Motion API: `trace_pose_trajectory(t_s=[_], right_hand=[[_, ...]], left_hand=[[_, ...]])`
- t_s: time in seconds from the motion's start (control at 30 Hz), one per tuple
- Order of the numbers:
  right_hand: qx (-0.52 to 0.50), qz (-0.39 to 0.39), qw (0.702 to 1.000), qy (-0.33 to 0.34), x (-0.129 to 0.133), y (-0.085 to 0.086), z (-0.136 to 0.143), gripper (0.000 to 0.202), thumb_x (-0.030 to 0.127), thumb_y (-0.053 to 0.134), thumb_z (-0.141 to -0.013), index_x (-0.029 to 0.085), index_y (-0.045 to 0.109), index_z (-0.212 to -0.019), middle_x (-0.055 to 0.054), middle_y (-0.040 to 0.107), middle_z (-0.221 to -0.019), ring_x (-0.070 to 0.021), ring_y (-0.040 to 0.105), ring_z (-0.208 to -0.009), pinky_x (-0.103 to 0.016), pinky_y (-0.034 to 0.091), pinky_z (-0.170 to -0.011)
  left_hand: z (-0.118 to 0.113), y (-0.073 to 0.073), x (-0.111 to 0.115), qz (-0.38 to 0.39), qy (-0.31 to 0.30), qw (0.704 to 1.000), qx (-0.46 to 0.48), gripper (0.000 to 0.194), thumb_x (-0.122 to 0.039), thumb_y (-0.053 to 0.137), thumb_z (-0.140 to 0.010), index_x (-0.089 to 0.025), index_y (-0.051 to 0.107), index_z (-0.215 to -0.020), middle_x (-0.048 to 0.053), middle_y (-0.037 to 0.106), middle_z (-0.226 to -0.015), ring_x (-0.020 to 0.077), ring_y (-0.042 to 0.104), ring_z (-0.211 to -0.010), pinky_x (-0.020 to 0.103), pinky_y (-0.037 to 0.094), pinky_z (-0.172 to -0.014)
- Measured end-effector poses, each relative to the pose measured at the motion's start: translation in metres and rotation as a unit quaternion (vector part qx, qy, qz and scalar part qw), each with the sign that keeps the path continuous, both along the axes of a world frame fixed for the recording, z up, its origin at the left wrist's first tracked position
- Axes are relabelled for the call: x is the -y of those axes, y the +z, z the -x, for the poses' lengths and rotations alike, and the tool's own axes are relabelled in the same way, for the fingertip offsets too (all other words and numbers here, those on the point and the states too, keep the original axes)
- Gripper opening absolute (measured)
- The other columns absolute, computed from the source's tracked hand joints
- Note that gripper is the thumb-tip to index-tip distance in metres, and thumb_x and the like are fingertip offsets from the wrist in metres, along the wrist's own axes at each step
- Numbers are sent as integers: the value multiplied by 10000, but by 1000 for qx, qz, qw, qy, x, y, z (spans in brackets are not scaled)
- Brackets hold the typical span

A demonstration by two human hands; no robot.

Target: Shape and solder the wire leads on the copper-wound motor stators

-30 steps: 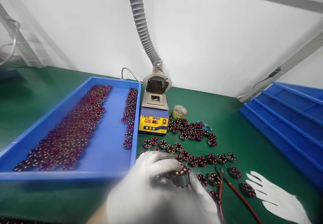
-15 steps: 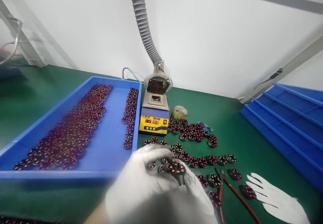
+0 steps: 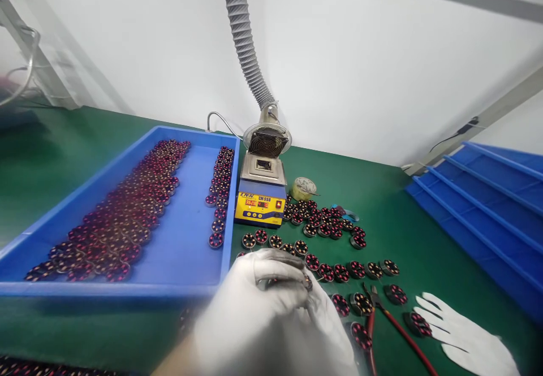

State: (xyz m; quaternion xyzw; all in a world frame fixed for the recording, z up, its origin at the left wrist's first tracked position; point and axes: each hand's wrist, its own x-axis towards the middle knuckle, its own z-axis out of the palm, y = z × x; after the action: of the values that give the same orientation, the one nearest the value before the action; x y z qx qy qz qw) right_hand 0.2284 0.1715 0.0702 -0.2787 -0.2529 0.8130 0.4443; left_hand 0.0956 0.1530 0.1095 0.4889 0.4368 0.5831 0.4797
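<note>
My left hand [image 3: 258, 302], in a white glove with darkened fingertips, is closed in front of me, fingers and thumb curled round a small motor stator [image 3: 308, 282]. Only a sliver of that round dark stator shows between the gloves. Against it from the right presses my right hand [image 3: 328, 325], also gloved in white and closed; its fingers are partly covered by the left. Just beyond the hands, several loose stators [image 3: 311, 261] with pink or gold windings lie on the green table [image 3: 254, 339]. Red-handled cutters [image 3: 392, 319] rest to the right of the hands.
A blue tray [image 3: 224, 257] with rows of stators stands left. Behind the hands is a yellow-fronted solder pot [image 3: 259, 209] under a ribbed exhaust hose [image 3: 244, 37]. A small round tub [image 3: 304, 188], a white glove [image 3: 466, 336] and a blue ribbed tray [image 3: 479, 217] are right.
My hands have drawn closer together. The stator, its top plainly visible before, is now mostly covered by my fingers. The view has shifted slightly.
</note>
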Motion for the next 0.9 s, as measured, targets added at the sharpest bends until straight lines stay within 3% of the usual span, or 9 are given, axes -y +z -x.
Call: trace_pose_trajectory(t_s=[0.1,0.27,0.3,0.43,0.53,0.67,0.77,0.8,0.9], right_hand=[[-21,18,999,21,2,5,6,317,310,784,-583,233,685,-873,-56,689,-942,-201,650,-767,-375,530,-747],[-43,31,998,34,7,13,5,335,434,727,-643,194,677,-871,-90,690,-896,-212,650,-755,-394,533,-724],[-45,35,998,37,8,15,4,319,445,704,-670,193,678,-862,-94,689,-908,-217,650,-784,-394,530,-739],[-42,43,998,26,11,22,7,283,456,637,-731,204,671,-855,-81,684,-919,-232,639,-884,-391,519,-789],[-48,52,997,4,14,20,14,255,428,620,-750,205,659,-866,-65,681,-873,-211,635,-876,-345,533,-738],[-86,73,993,-33,18,12,21,208,397,614,-759,220,655,-859,-40,678,-859,-172,646,-770,-299,535,-672],[-97,82,992,-3,18,10,18,248,427,644,-723,211,661,-842,-63,682,-865,-203,652,-785,-328,537,-667],[-95,81,992,5,16,11,17,272,445,645,-718,207,663,-848,-73,682,-876,-217,651,-812,-345,537,-686],[-73,75,994,23,12,16,12,326,487,634,-715,207,660,-881,-90,678,-907,-247,637,-878,-394,532,-740]], left_hand=[[-3,-4,0,-51,55,996,38,122,-88,679,-689,-194,701,-631,10,683,-719,158,627,-751,240,496,-720],[13,-12,8,-12,212,977,-14,54,-219,652,-760,-248,687,-731,-19,697,-832,146,630,-820,232,495,-754],[15,-13,9,-24,192,979,-57,66,-247,679,-739,-256,692,-803,-5,694,-915,167,622,-885,264,490,-800],[12,-17,11,-116,58,959,-252,572,-196,818,-567,-249,610,-1096,67,625,-1149,247,545,-1069,393,425,-929],[10,-15,6,-176,44,948,-262,376,-169,766,-656,-231,638,-1004,45,679,-1017,205,583,-979,352,433,-887],[15,-6,-2,-204,40,963,-173,105,-289,674,-766,-185,686,-773,43,701,-798,192,624,-837,336,457,-827],[15,-3,-1,-136,75,984,-88,130,-252,653,-780,-177,663,-674,37,678,-739,190,624,-806,319,493,-762],[14,-4,0,-118,80,985,-97,61,-235,689,-742,-182,669,-722,42,682,-808,197,619,-844,325,492,-775],[10,-10,4,-116,57,965,-230,415,-170,797,-591,-221,642,-972,49,651,-1043,229,565,-1005,379,430,-893]])
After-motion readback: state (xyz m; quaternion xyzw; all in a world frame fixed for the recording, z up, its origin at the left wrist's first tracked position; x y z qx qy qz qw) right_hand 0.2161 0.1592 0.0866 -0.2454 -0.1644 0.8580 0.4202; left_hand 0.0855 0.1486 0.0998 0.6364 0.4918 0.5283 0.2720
